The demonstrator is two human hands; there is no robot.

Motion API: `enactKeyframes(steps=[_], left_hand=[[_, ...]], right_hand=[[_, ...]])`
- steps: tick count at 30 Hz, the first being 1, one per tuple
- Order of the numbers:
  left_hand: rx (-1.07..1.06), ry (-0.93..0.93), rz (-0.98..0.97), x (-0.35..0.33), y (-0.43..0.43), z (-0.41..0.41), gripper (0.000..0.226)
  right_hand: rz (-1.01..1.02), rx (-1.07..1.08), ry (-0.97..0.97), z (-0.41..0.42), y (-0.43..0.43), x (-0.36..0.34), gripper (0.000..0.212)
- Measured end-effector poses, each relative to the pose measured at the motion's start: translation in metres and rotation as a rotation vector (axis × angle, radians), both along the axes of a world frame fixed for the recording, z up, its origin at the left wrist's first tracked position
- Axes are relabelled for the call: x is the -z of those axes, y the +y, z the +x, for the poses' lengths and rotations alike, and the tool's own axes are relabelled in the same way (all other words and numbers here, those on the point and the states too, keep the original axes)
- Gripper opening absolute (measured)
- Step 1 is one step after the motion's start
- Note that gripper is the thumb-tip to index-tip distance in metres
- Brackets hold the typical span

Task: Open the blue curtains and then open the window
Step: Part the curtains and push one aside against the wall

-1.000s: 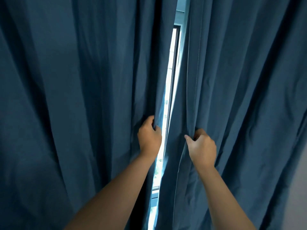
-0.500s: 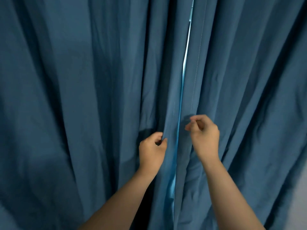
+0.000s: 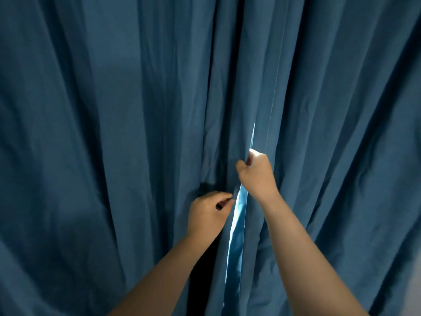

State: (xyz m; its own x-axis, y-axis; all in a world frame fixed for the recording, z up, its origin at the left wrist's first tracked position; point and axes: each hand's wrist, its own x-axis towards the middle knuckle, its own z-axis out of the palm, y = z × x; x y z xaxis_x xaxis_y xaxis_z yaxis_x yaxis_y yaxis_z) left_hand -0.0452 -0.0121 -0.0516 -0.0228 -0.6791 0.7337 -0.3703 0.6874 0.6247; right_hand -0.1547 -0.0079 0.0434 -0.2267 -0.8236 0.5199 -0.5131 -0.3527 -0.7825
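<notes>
Two dark blue curtains fill the view. The left curtain [image 3: 114, 156] and the right curtain [image 3: 341, 156] meet at a narrow bright slit [image 3: 237, 224] just right of centre. My left hand [image 3: 208, 215] is low beside the slit, with fingertips pinched on the left curtain's edge. My right hand [image 3: 257, 174] is higher, its fingers curled around the right curtain's edge and lit from behind. The window is hidden behind the fabric; only daylight shows through the slit.
A strip of pale wall [image 3: 415, 281] shows at the lower right edge. Deep folds of fabric hang on both sides of my forearms.
The gap that showed the window frame a second ago has narrowed to a thin slit. My right hand has risen and shifted left onto the edge. My left hand has dropped lower.
</notes>
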Motion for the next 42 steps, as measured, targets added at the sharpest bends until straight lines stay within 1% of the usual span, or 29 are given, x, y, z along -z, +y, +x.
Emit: enactKeyframes(steps=[3,5,6,8,9,10,12,13,14,15,16,17,18,19,22,27,31,34,35,38,39,40,42], left_hand=[[-0.122,-0.034,-0.216,-0.003,0.004,0.008,0.02],[-0.235,-0.016,-0.318,-0.009,0.004,0.014,0.024],[-0.289,0.006,-0.306,-0.015,0.003,0.017,0.033],[-0.357,0.067,-0.214,-0.027,-0.001,0.02,0.055],[-0.361,0.086,-0.2,-0.032,-0.002,0.022,0.059],[-0.337,0.081,-0.223,-0.035,-0.003,0.022,0.059],[-0.233,-0.01,-0.311,-0.039,-0.003,0.018,0.053],[-0.177,-0.081,-0.317,-0.04,-0.002,0.014,0.053],[-0.134,-0.136,-0.264,-0.042,-0.001,0.011,0.057],[-0.101,-0.151,-0.148,-0.043,-0.002,0.007,0.062],[-0.081,-0.103,-0.004,-0.045,-0.005,0.005,0.068],[-0.063,-0.01,0.143,-0.047,-0.009,0.003,0.072],[-0.037,0.095,0.26,-0.049,-0.013,0.003,0.075],[-0.009,0.182,0.331,-0.052,-0.017,0.002,0.075],[0.075,0.324,0.407,-0.059,-0.021,-0.005,0.073],[0.139,0.497,0.45,-0.068,-0.022,-0.02,0.062],[0.194,0.58,0.491,-0.073,-0.017,-0.03,0.056],[0.219,0.61,0.469,-0.074,-0.008,-0.037,0.05],[0.212,0.618,0.458,-0.075,-0.005,-0.038,0.046],[0.154,0.66,0.381,-0.071,-0.001,-0.037,0.024],[0.113,0.651,0.339,-0.071,0.001,-0.035,0.016],[0.072,0.634,0.296,-0.069,0.002,-0.034,0.013],[-0.036,0.598,0.235,-0.067,0.004,-0.029,0.02]], right_hand=[[-0.038,0.062,0.006,-0.001,-0.004,0.005,0.016],[-0.028,0.052,-0.011,-0.004,-0.004,0.01,0.013],[-0.024,0.034,-0.022,-0.004,-0.003,0.011,0.015],[-0.019,-0.001,-0.065,-0.003,0.0,0.01,0.028],[-0.021,-0.027,-0.092,-0.003,0.002,0.01,0.032],[-0.019,-0.058,-0.126,-0.002,0.004,0.01,0.036],[0.002,-0.141,-0.233,-0.002,0.007,0.011,0.042],[0.016,-0.182,-0.301,-0.004,0.008,0.011,0.043],[0.03,-0.213,-0.373,-0.005,0.01,0.01,0.043],[0.044,-0.232,-0.437,-0.007,0.013,0.008,0.042],[0.053,-0.245,-0.506,-0.008,0.016,0.004,0.04],[0.058,-0.255,-0.585,-0.009,0.019,0.002,0.039],[0.066,-0.264,-0.67,-0.009,0.022,-0.001,0.04],[0.071,-0.268,-0.745,-0.011,0.024,-0.002,0.041],[0.078,-0.322,-0.894,-0.016,0.029,-0.004,0.04],[0.11,-0.32,-0.961,-0.03,0.029,-0.002,0.033],[0.144,-0.303,-0.896,-0.042,0.033,-0.002,0.025],[0.156,-0.22,-0.798,-0.048,0.032,-0.004,0.027],[0.144,-0.165,-0.712,-0.051,0.03,-0.004,0.022],[0.036,0.079,-0.314,-0.055,0.028,0.002,0.01],[-0.014,0.156,-0.218,-0.055,0.028,0.006,0.018],[-0.064,0.226,-0.148,-0.054,0.03,0.01,0.027],[-0.167,0.367,-0.025,-0.048,0.033,0.016,0.035]])
